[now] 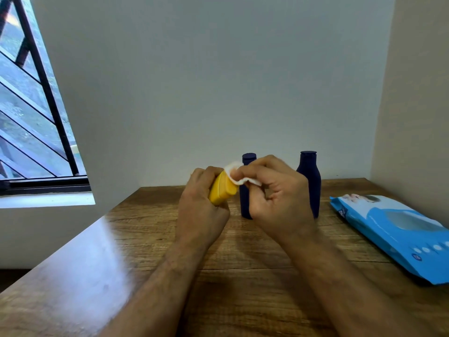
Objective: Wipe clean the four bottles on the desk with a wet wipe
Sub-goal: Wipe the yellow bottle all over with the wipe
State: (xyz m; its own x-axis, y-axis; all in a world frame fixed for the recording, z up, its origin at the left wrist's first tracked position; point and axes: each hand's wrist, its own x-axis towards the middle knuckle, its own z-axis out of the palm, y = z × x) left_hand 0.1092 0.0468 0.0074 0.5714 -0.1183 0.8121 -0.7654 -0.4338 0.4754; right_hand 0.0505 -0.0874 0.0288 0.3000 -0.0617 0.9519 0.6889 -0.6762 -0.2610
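Left hand [201, 203]: raised above the table, fingers curled around a yellow bottle [222, 190], gripping it tilted, one end pointing up and to the right.
Right hand [279, 198]: raised beside the left, thumb and fingers [245, 172] pinching a white wet wipe [237, 172], other fingers curled loosely toward the palm.
Wet wipe: bunched, pressed against the upper end of the yellow bottle, between the two hands.
Yellow bottle: off the table, mostly wrapped by the left hand, only one side and one end showing.
Dark blue bottle, left [246, 200]: upright on the table near the back wall, partly hidden behind the right hand, cap visible above the fingers.
Dark blue bottle, right [309, 181]: upright on the table, just beside the first, taller shoulder and cap in full view, lower part behind the right hand.
Fourth bottle: cannot tell where.
Wipes packet [398, 234]: blue, lying flat at the right of the table, well apart from the bottles.
Table [243, 263]: brown wood grain, set into a corner of the walls.
Window [31, 113]: at the left, dark bars across it.
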